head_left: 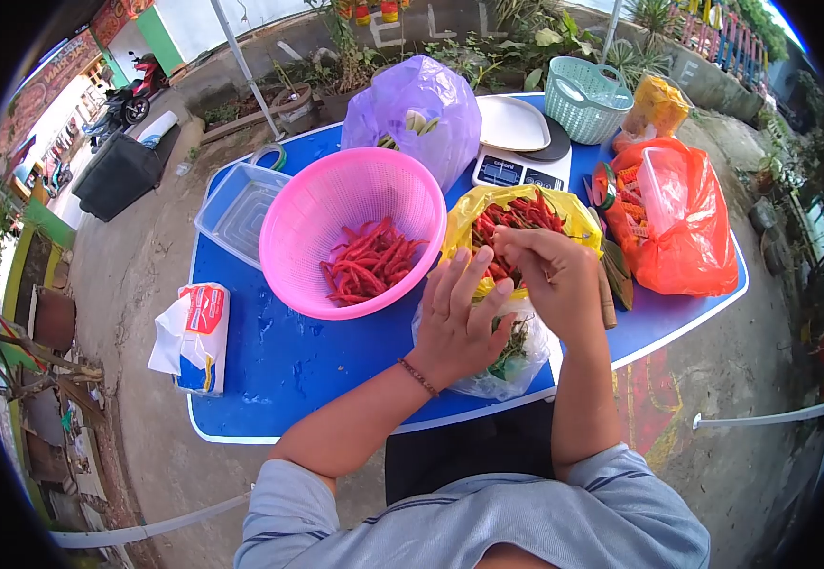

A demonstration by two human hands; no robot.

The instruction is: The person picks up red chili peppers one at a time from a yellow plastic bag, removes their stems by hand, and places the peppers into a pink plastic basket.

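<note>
Red chilies (pixel 374 263) lie in a pink mesh basket (pixel 303 204) left of my hands. A yellow bag (pixel 578 220) holds more red chilies (pixel 526 212), just beyond my fingers. My left hand (pixel 464 318) is spread over the near edge of the yellow bag, palm down, holding nothing. My right hand (pixel 554 280) is raised over the bag's right part, thumb and fingertips pressed together; anything between them is too small to make out. Beneath my hands a clear plastic bag (pixel 516 370) contains green stems.
On the blue table (pixel 284 370) are a tissue pack (pixel 205 337), a clear container (pixel 241 213), a purple bag (pixel 421 109), a scale (pixel 523 173), a teal basket (pixel 587 100) and a red-orange bag (pixel 692 242). A dark bin (pixel 120 180) stands on the ground behind left.
</note>
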